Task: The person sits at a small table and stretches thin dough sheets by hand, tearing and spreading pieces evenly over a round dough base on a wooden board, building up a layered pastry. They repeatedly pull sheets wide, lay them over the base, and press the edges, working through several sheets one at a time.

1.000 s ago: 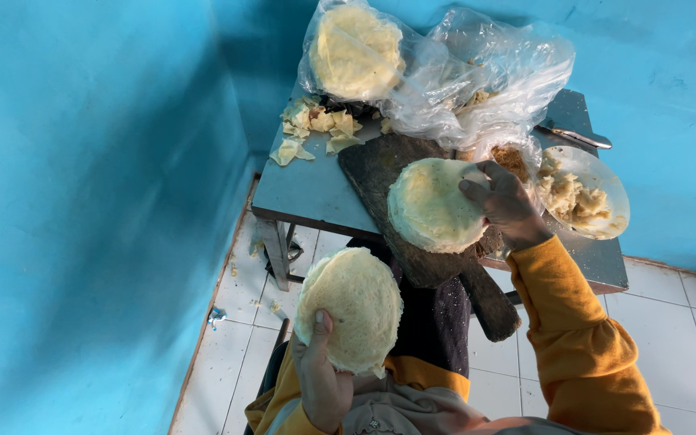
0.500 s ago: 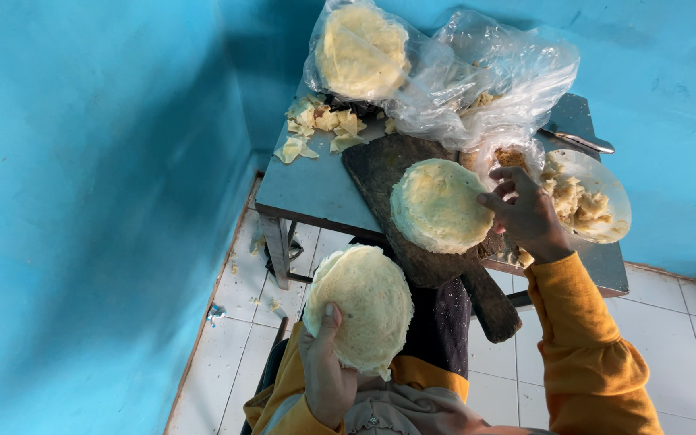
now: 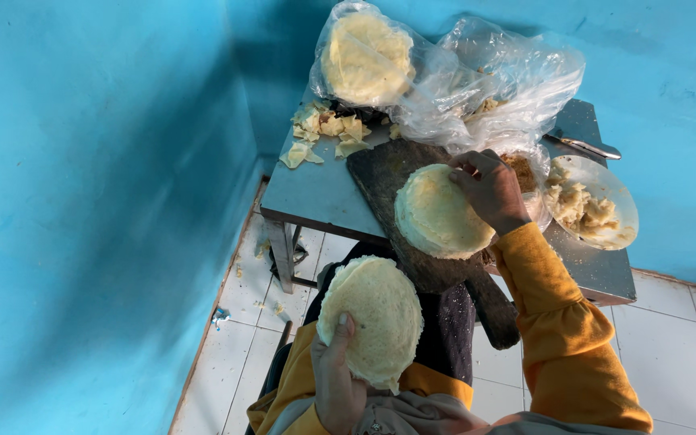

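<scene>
The left hand (image 3: 338, 379) at six o'clock has its grip clamped on a round flatbread (image 3: 374, 316) over the lap. The right hand (image 3: 489, 189) pinches the two o'clock edge of a flatbread stack (image 3: 437, 213) lying on the dark board (image 3: 384, 173) on the counter (image 3: 316, 193).

Left hand (image 3: 338, 379) raised near the chest, fingers gripping; right hand (image 3: 489, 189) extended forward, fingers curled downward.

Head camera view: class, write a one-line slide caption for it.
Left hand holds one round flatbread near the lap; right hand touches the flatbread stack on a dark board.
</scene>
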